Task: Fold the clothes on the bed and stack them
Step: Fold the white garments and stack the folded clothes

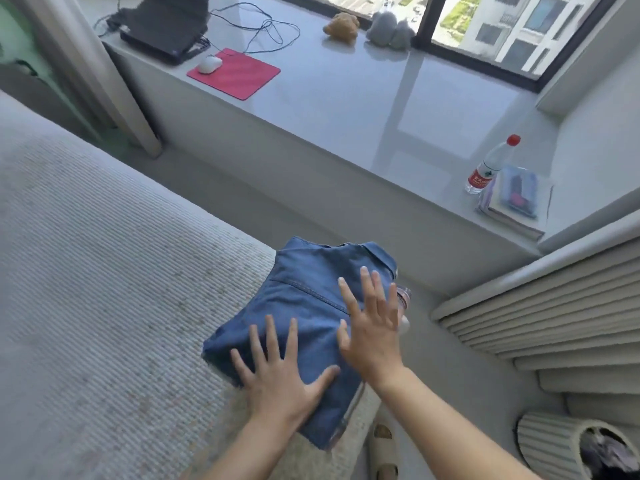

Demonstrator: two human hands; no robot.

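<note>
Denim shirt (pixel 304 306), folded, lies at the corner of the bed (pixel 104 271). I press my left hand (pixel 280 379) flat on its near end, fingers spread, while my right hand (pixel 372 327) rests open on its right side.

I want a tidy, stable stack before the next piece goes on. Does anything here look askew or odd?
Yes. The folded denim garment sits at the bed corner, its near end overhanging the edge. Under its right side other cloth pokes out unevenly. Both hands press flat on it.
</note>
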